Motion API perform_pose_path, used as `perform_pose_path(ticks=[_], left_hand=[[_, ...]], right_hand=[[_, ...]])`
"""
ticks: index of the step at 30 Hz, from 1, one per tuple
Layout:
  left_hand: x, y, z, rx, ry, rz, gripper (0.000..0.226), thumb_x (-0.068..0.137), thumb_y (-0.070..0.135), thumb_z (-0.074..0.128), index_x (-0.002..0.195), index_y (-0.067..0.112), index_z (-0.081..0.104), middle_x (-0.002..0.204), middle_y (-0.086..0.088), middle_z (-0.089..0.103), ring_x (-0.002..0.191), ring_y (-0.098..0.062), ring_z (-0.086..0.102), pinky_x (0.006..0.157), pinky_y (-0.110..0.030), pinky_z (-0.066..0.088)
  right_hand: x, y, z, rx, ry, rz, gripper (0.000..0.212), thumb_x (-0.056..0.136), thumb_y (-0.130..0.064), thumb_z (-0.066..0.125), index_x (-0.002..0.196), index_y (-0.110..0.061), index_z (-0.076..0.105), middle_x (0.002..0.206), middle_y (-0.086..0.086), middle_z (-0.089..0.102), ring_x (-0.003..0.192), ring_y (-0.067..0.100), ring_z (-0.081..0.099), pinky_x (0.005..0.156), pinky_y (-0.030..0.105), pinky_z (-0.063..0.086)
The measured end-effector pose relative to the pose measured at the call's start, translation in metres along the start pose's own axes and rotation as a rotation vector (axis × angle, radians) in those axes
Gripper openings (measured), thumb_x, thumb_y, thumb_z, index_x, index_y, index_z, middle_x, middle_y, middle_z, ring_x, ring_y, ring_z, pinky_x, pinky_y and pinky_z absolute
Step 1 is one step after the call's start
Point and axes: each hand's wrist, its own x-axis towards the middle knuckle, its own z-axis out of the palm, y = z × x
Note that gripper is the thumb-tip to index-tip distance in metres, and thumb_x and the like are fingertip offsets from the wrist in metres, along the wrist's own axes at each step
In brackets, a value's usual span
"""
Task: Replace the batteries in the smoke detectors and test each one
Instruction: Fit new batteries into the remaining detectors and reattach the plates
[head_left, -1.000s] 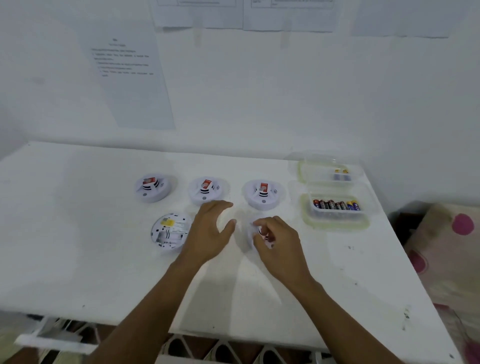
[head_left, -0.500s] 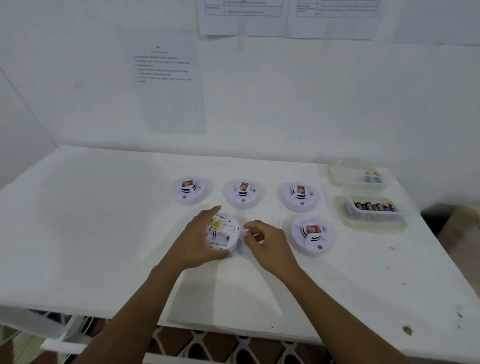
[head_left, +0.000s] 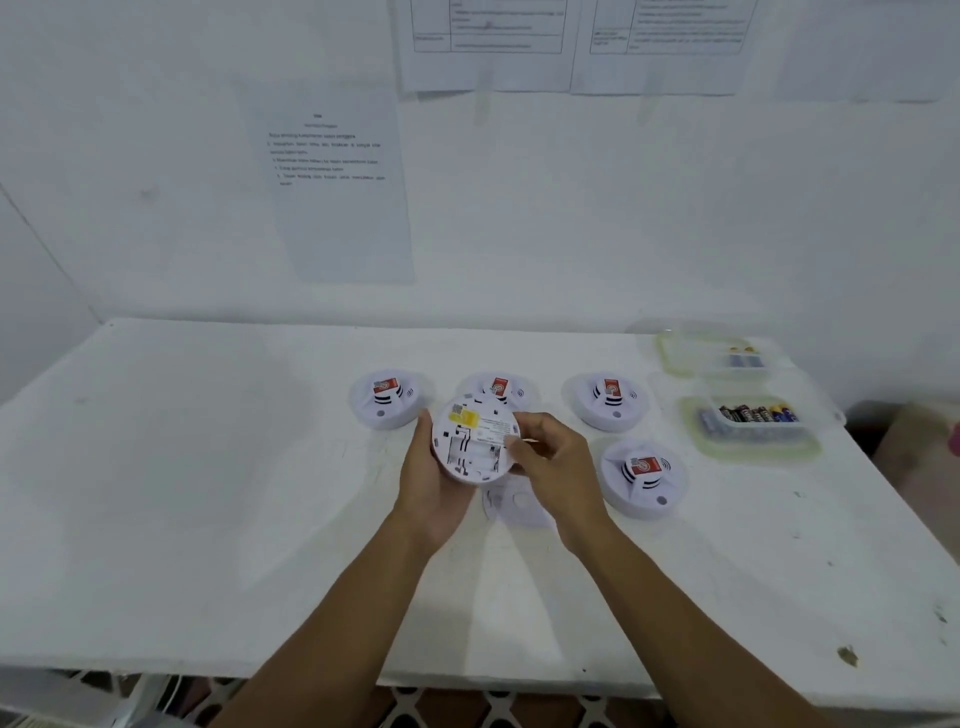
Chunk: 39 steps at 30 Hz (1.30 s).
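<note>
**Head view: upturned detector held in both hands**

The upturned detector (head_left: 474, 441) is cradled from the left by the left hand (head_left: 431, 486), whose fingers are curled round its rim. Its right rim is gripped by the curled fingers of the right hand (head_left: 558, 467). It is held above the middle of the tabletop (head_left: 208, 467), its yellow-labelled underside facing up. A loose white cover (head_left: 514, 506) lies beneath the hands. A row of three detectors (head_left: 607, 401) is set toward the far edge, with a fourth detector (head_left: 644, 478) nearer, to the right. Batteries (head_left: 758, 414) are kept in a near tub (head_left: 753, 448) and a far tub (head_left: 675, 358) by the far right corner.
</note>
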Motion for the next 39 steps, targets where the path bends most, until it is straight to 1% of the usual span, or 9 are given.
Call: perform_pose_path(ticks=[3,8,10,16,20,26,30,36,39], left_hand=[[0.008,-0.001,0.008,-0.119,-0.04,-0.083,0.06,0.101,0.053,0.032,0.133,0.009,0.057,0.132,-0.021,0.061,0.124,-0.035,0.055,0.103,-0.049,0.044],[0.029,-0.011,0.029,-0.193,-0.101,-0.141,0.059,0.099,0.051,0.038,0.14,0.01,0.051,0.139,-0.022,0.055,0.134,-0.038,0.046,0.108,-0.053,0.039],[0.039,-0.017,0.045,-0.199,-0.114,-0.161,0.059,0.098,0.049,0.039,0.14,0.009,0.051,0.14,-0.023,0.054,0.135,-0.038,0.044,0.112,-0.054,0.033],[0.071,-0.038,0.107,-0.222,-0.139,-0.184,0.057,0.098,0.049,0.041,0.129,0.006,0.059,0.128,-0.026,0.061,0.12,-0.041,0.054,0.102,-0.053,0.042],[0.097,-0.056,0.136,-0.213,-0.149,-0.193,0.059,0.096,0.049,0.043,0.138,0.007,0.053,0.136,-0.024,0.056,0.13,-0.04,0.049,0.105,-0.055,0.041],[0.124,-0.081,0.168,-0.221,-0.158,-0.18,0.052,0.096,0.047,0.044,0.125,0.008,0.062,0.129,-0.023,0.062,0.121,-0.039,0.055,0.108,-0.056,0.036],[0.143,-0.092,0.179,-0.216,-0.169,-0.184,0.051,0.097,0.047,0.043,0.119,0.008,0.067,0.125,-0.023,0.064,0.122,-0.039,0.054,0.109,-0.057,0.035],[0.168,-0.097,0.189,-0.183,-0.207,-0.214,0.053,0.097,0.047,0.04,0.104,0.009,0.077,0.126,-0.021,0.064,0.121,-0.038,0.055,0.109,-0.056,0.036],[0.177,-0.099,0.189,-0.19,-0.207,-0.217,0.054,0.098,0.047,0.04,0.108,0.008,0.076,0.13,-0.022,0.062,0.123,-0.039,0.054,0.104,-0.056,0.04]], right_hand=[[0.005,0.0,-0.008,-0.277,0.108,-0.11,0.026,0.088,-0.02,0.068,0.113,-0.025,0.068,0.11,-0.005,0.059,0.092,0.008,0.056,0.077,0.014,0.046],[0.027,-0.009,-0.039,-0.475,0.098,-0.221,0.029,0.084,-0.026,0.072,0.113,-0.025,0.068,0.112,-0.001,0.054,0.107,0.016,0.051,0.094,0.03,0.044],[0.038,-0.015,-0.06,-0.526,0.103,-0.254,0.029,0.082,-0.028,0.073,0.111,-0.026,0.068,0.11,-0.004,0.054,0.107,0.013,0.051,0.092,0.028,0.043],[0.076,-0.037,-0.142,-0.601,0.118,-0.337,0.015,0.085,-0.019,0.071,0.099,-0.02,0.071,0.086,-0.007,0.064,0.08,0.011,0.056,0.076,0.022,0.042],[0.119,-0.049,-0.21,-0.681,0.196,-0.279,0.008,0.085,-0.018,0.069,0.092,-0.018,0.072,0.077,-0.004,0.067,0.068,0.011,0.059,0.063,0.015,0.042],[0.189,-0.052,-0.296,-0.828,0.171,-0.073,0.005,0.082,-0.022,0.068,0.081,-0.027,0.068,0.078,-0.001,0.073,0.071,0.017,0.068,0.075,0.037,0.058],[0.219,-0.047,-0.319,-0.953,0.163,0.01,0.002,0.082,-0.025,0.069,0.084,-0.025,0.069,0.08,-0.002,0.07,0.068,0.017,0.069,0.08,0.033,0.056],[0.252,-0.03,-0.324,-1.162,0.084,0.109,0.008,0.078,-0.021,0.069,0.086,-0.02,0.071,0.085,0.002,0.068,0.082,0.023,0.066,0.068,0.027,0.046],[0.262,-0.025,-0.317,-1.257,0.053,0.148,0.013,0.073,-0.021,0.074,0.082,-0.013,0.069,0.08,0.004,0.067,0.071,0.023,0.064,0.064,0.026,0.046]])
